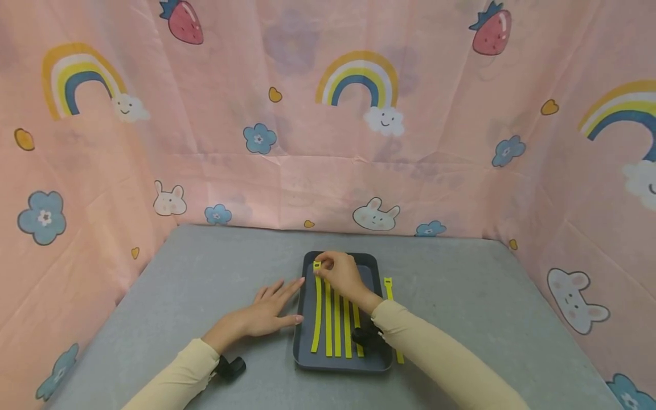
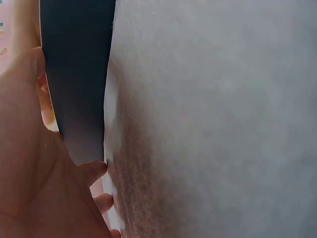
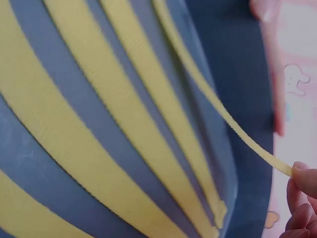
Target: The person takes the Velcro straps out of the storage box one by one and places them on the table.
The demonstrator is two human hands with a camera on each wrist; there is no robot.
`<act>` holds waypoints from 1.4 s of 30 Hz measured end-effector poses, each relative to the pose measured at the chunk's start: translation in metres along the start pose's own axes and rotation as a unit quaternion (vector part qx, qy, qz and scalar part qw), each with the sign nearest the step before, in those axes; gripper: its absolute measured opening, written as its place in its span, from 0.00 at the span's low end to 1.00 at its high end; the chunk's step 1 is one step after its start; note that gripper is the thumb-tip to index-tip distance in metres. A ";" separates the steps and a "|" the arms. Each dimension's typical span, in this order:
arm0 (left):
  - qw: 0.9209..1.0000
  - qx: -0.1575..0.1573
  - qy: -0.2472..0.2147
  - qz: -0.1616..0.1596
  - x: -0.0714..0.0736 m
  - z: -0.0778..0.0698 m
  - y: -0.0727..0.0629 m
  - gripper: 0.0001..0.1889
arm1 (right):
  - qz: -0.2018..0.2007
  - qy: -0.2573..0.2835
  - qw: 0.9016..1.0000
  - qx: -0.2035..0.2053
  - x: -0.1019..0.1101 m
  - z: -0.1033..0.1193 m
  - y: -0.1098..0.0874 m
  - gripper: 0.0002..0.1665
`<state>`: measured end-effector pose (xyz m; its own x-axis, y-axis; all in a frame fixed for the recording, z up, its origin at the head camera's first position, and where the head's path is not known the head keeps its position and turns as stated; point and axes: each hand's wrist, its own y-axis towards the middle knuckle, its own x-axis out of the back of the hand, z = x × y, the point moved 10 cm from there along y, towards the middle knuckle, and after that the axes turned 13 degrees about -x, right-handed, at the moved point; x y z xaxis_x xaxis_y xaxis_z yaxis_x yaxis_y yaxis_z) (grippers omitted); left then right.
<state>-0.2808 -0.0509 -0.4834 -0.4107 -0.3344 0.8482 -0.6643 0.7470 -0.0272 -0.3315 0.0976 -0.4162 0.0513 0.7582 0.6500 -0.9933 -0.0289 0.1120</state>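
A dark grey rectangular tray (image 1: 340,365) holds several yellow strap cable ties (image 1: 337,327) laid lengthwise side by side. My right hand (image 1: 344,277) reaches over the tray's far part, thumb and fingers pinching the slotted head of the leftmost cable tie (image 1: 318,313). In the right wrist view that cable tie (image 3: 237,131) rises from the tray floor to the fingertips. On the tray's left side my left hand (image 1: 263,313) lies with fingers spread and fairly straight, fingertips at the rim. The left wrist view shows that hand (image 2: 29,148) against the dark outer wall (image 2: 74,74).
Another yellow cable tie (image 1: 389,288) lies on the grey table (image 1: 461,319) just right of the tray, partly covered by the right forearm. Pink patterned curtains (image 1: 287,182) enclose the back and sides. A black wrist camera (image 1: 230,369) sits on the left wrist.
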 end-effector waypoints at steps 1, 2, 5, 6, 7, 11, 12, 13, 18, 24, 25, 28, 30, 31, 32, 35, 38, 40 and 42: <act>1.000 0.000 0.000 0.001 0.000 0.000 0.000 0.43 | 0.001 0.004 1.000 0.000 0.002 0.003 -0.001 0.13; 1.000 0.001 0.000 0.001 0.000 0.000 0.000 0.43 | 0.002 0.007 1.000 0.001 0.004 0.005 -0.003 0.13; 1.000 0.003 0.001 0.000 0.000 0.001 0.000 0.43 | 0.009 0.021 1.000 0.006 0.010 0.012 -0.006 0.15; 1.000 0.004 0.002 0.000 -0.001 0.001 0.000 0.43 | 0.013 0.028 1.000 0.004 0.012 0.013 -0.007 0.15; 1.000 0.006 0.003 0.001 -0.001 0.002 0.000 0.43 | 0.017 0.036 0.999 0.004 0.014 0.015 -0.008 0.15; 1.000 0.009 0.004 0.000 -0.002 0.004 0.000 0.44 | 0.036 0.071 0.997 -0.004 0.024 0.020 -0.013 0.15; 1.000 0.010 0.005 0.000 -0.002 0.004 0.000 0.44 | 0.041 0.077 0.996 -0.006 0.027 0.021 -0.014 0.15; 1.000 0.010 0.004 0.000 -0.002 0.004 0.000 0.44 | 0.045 0.084 0.995 -0.008 0.030 0.023 -0.015 0.15; 1.000 0.014 0.002 0.001 -0.003 0.005 0.000 0.44 | 0.060 0.105 0.993 -0.007 0.044 0.030 -0.018 0.16; 1.000 0.008 0.002 -0.004 -0.002 0.003 0.000 0.44 | 0.053 0.147 0.988 0.003 0.070 0.044 -0.021 0.17; 1.000 0.007 0.001 -0.005 -0.001 0.002 0.000 0.44 | 0.049 0.151 0.987 0.003 0.076 0.046 -0.022 0.17; 1.000 0.007 0.001 -0.005 -0.001 0.002 0.000 0.44 | 0.040 0.152 0.988 -0.004 0.092 0.049 -0.023 0.18; 1.000 0.006 0.001 -0.006 -0.001 0.002 0.000 0.44 | 0.036 0.149 0.988 -0.014 0.104 0.049 -0.024 0.17; 1.000 0.005 0.003 -0.005 -0.001 0.002 0.000 0.44 | 0.035 0.150 0.988 -0.019 0.109 0.048 -0.025 0.17; 1.000 0.004 0.003 -0.005 -0.001 0.002 0.000 0.44 | 0.035 0.150 0.988 -0.023 0.114 0.047 -0.025 0.18; 1.000 0.002 0.005 -0.005 -0.001 0.002 0.000 0.44 | 0.028 0.153 0.987 -0.036 0.132 0.044 -0.028 0.19; 1.000 0.000 0.005 -0.005 -0.001 0.002 0.000 0.43 | 0.025 0.149 0.988 -0.043 0.148 0.037 -0.030 0.20; 1.000 0.000 0.005 -0.004 -0.001 0.001 0.000 0.43 | 0.022 0.144 0.988 -0.050 0.158 0.031 -0.032 0.21; 1.000 -0.001 0.003 -0.003 -0.001 0.001 0.000 0.43 | 0.022 0.136 0.989 -0.052 0.167 0.025 -0.034 0.21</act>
<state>-0.2807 -0.0513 -0.4845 -0.4038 -0.3357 0.8510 -0.6655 0.7461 -0.0215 -0.2862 0.2088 -0.2925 -0.0072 0.9056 0.4240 -1.0000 -0.0082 0.0006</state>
